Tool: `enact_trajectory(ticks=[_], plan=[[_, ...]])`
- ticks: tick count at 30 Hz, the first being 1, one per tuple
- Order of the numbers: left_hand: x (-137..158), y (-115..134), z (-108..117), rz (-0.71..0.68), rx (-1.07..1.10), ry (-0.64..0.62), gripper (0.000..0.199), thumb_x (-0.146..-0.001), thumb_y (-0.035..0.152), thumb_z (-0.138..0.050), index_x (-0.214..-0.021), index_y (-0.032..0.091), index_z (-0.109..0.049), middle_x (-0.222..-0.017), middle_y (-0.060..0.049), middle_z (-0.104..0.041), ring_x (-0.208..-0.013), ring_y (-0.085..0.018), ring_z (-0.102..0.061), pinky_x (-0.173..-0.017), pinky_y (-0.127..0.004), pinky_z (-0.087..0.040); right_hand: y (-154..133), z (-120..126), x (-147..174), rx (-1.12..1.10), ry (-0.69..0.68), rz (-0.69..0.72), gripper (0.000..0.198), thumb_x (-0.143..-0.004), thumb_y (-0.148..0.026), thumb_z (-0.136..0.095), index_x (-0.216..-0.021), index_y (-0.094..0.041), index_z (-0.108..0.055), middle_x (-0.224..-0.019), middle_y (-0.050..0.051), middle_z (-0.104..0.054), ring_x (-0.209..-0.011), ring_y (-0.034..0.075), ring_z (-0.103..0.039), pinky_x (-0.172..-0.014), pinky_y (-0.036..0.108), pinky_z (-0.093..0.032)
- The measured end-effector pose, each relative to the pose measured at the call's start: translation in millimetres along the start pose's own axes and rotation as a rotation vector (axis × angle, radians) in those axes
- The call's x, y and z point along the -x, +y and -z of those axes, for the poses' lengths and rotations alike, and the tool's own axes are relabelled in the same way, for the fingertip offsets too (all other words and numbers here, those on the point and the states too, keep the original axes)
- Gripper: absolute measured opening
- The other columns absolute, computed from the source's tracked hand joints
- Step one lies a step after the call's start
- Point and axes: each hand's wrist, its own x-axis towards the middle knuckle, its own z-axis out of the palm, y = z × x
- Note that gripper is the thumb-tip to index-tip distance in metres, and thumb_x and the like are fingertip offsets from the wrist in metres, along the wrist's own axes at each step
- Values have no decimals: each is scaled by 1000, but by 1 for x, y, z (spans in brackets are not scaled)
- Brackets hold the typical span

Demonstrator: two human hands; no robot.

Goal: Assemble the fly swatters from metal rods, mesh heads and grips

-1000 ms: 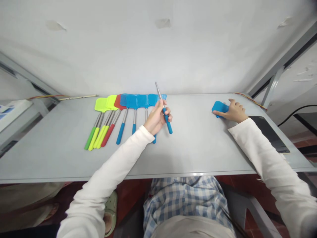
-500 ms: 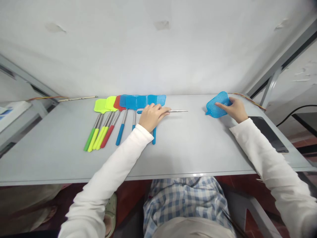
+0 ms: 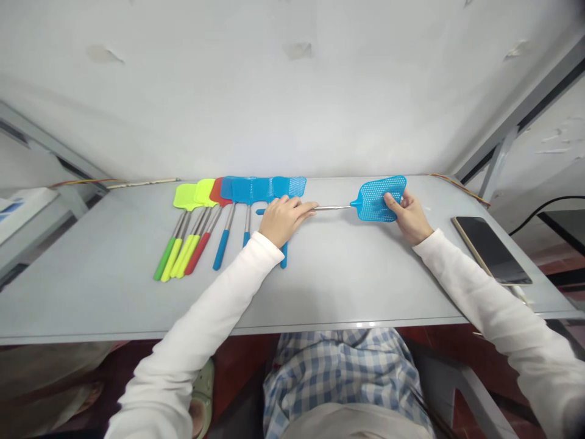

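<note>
My left hand (image 3: 284, 221) is closed round a telescopic fly swatter handle; its metal rod (image 3: 336, 208) points right and a bit of blue grip (image 3: 260, 211) shows behind the hand. My right hand (image 3: 411, 218) pinches a blue mesh fly swatter head (image 3: 377, 198) by its far end, thumb on top. The neck of that head meets the rod's tip; how deep the rod sits inside, I cannot tell. Left of and partly under my left hand lie several blue fly swatters (image 3: 249, 190), their heads overlapping in a row.
Farther left on the grey table (image 3: 338, 286) lie a red swatter (image 3: 200, 251) and several yellow-green ones (image 3: 186, 196), one with a green grip (image 3: 164, 259). A phone (image 3: 493, 250) rests at the right. Behind stands a white wall (image 3: 292, 103); metal posts flank both sides.
My right hand has brought the blue swatter head leftward and levelled it, so its neck now meets the rod's tip. The phone shows more fully. My left hand has barely moved.
</note>
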Motion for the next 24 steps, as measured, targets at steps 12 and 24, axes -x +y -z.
enact_trajectory(ticks=[12,24], plan=[[1,-3,-1,-1,78,-15,43,-97,51,-39,-118,31,-70,-88,-10,-65,-84,-23,-53,-73,-33,-36,4,-1,2,19,26,-3,61,-65,-71,-73,-106,-27,-59,-103,3,-73,-97,23,-69,-86,41,-59],[0,-2,1,-7,37,-21,41,-97,49,-41,-119,31,-70,-86,-9,-65,-81,-23,-54,-70,-32,-35,6,0,1,12,40,5,55,-66,-68,-74,-100,-27,-60,-103,2,-72,-98,23,-69,-89,42,-58]])
